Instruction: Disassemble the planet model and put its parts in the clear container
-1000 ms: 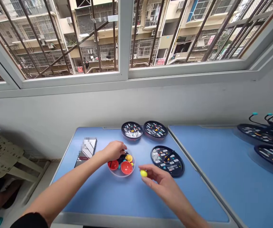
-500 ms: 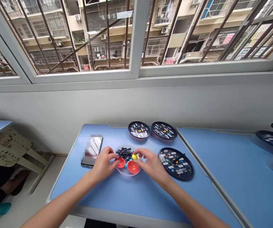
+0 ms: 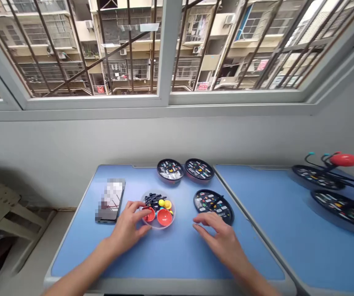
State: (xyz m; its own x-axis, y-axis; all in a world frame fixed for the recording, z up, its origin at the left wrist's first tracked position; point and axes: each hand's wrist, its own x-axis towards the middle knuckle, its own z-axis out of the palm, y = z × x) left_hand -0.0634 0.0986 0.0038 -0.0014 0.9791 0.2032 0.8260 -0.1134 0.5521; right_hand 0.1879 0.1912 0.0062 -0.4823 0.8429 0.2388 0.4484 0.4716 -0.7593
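A clear round dish stands mid-table, holding black sticks, yellow balls and a red half-sphere. A second red half-sphere lies at the dish's left side. My left hand rests there, fingertips on the rim and that red piece, holding nothing. My right hand lies on the blue table with fingers spread, empty, right of the dish. Its fingertips are close to the lower edge of a black round disc printed with colourful shapes.
A phone with a blurred screen lies left of the dish. Several black lids stand at the back edge. A second blue table at right bears black discs and a red-topped model.
The yellow ball has left my right hand and sits in the dish. My right hand has moved right, away from the dish. My left hand has drawn back to the dish's left rim.
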